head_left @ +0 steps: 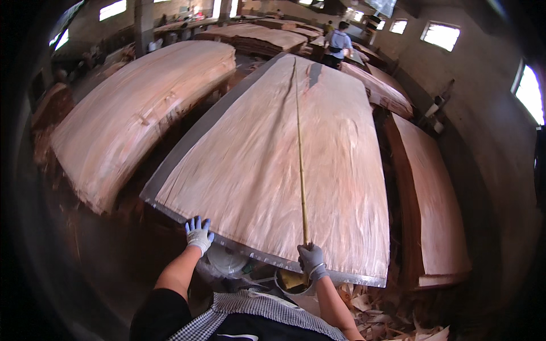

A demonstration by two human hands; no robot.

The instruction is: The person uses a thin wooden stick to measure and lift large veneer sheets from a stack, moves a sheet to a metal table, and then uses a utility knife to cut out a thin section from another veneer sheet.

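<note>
The grey, flat tabletop [177, 159] occupies the centre of the scene and runs from the near side to the far side. A broad sheet of pale pinkish-tan wood veneer [256, 176] covers most of its surface; a grey strip remains exposed along the left side and the near edge. The far edge of the sheet has a narrow notch.

A thick stack of pale brown veneer [148, 108] stands to the left of the tabletop, separated by a dark gap. A narrower stack of reddish-brown wood sheets [424, 193] stands to the right. A wide, layered veneer pile [256, 37] lies at the far side, near a person in a light blue shirt [338, 45].

A long, slender, yellowish stick [300, 148] extends lengthwise over the sheet, right of its centre line; contact along its full length cannot be determined. Loose pale wood scraps [369, 312] lie on the floor at near right. A translucent round container [227, 261] is located below the near edge.

The right hand [311, 258], in a grey glove, is clenched around the near end of the stick. The left hand [199, 234], in a whitish glove with blue fingers, grasps nothing; it rests with fingers spread on the near edge, left of centre.
</note>
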